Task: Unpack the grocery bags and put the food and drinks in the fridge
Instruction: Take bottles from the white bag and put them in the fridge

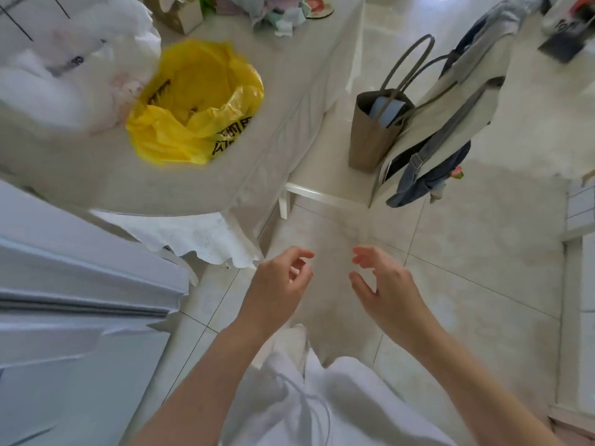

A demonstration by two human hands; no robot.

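Between items — left hand [280,278] and right hand [384,281] loosely curled, holding nothing, over the floor; yellow bag [193,104] and white bag [64,75] sit on the counter [273,75], fridge [70,284] at left — next move likely a reach into the yellow bag.

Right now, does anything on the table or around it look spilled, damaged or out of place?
Nothing looks spilled or broken. The crumpled yellow plastic bag sits open on the cloth-covered table beside a white plastic bag. Both hands, left and right, hold nothing.
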